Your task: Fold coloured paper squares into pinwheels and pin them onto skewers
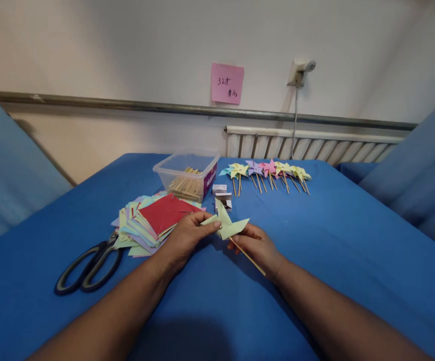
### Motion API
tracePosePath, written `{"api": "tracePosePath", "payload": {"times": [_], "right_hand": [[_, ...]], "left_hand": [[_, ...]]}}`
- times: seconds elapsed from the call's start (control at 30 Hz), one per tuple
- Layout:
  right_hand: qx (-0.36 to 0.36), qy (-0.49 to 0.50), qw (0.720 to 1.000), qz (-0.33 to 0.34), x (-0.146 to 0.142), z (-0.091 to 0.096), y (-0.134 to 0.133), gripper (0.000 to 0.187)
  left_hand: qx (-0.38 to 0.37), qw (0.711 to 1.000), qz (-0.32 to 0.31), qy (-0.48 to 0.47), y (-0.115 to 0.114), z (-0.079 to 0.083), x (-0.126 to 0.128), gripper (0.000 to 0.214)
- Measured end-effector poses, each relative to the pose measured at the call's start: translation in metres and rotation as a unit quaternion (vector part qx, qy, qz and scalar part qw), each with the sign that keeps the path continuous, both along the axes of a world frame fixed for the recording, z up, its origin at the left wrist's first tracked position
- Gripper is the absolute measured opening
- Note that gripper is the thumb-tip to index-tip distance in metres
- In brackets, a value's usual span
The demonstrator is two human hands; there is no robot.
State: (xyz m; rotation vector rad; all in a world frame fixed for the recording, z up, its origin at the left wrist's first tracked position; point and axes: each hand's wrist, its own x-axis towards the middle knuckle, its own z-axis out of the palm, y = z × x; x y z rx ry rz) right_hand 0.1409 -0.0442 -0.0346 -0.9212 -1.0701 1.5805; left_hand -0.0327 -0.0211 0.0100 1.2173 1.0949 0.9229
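A pale green paper pinwheel with a thin wooden stick is held between my two hands above the table. My left hand pinches it from the left, with the thumb against the pinwheel's centre, where a small pin head shows. My right hand is closed round the right side, its fingers at the upper part of the stick and partly hidden behind the paper. The stick slants down to the right. Just beyond the pinwheel stands a small open box, its contents too small to make out.
Left of my hands lie a stack of coloured paper squares and black-handled scissors. A clear plastic tub of wooden sticks stands behind. Several finished pinwheels lie in a row at the back of the blue-covered table.
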Motion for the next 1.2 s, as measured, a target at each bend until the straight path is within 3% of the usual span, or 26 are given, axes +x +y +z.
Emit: {"api": "tracePosePath", "payload": {"times": [0.23,0.43,0.63,1.03,1.2], "right_hand": [[0.078,-0.126,0.989,-0.016,0.004,0.004,-0.001,0.029],[0.026,-0.062,0.997,0.04,-0.006,-0.001,-0.002,0.032],[0.021,-0.022,0.999,0.04,-0.008,-0.003,-0.003,0.034],[0.047,-0.057,0.997,0.029,-0.008,-0.002,-0.003,0.032],[0.024,-0.058,0.998,0.022,-0.009,-0.002,-0.002,0.035]], "left_hand": [[-0.015,1.0,0.018,0.008,0.001,-0.002,-0.002,0.025],[-0.016,1.0,0.014,0.007,-0.002,-0.003,0.0,0.026],[-0.05,0.997,-0.008,-0.064,-0.005,-0.004,0.002,0.026],[-0.1,0.989,-0.051,-0.097,-0.007,-0.006,0.002,0.018],[-0.099,0.986,-0.066,-0.114,-0.008,-0.006,0.005,0.017]]}}
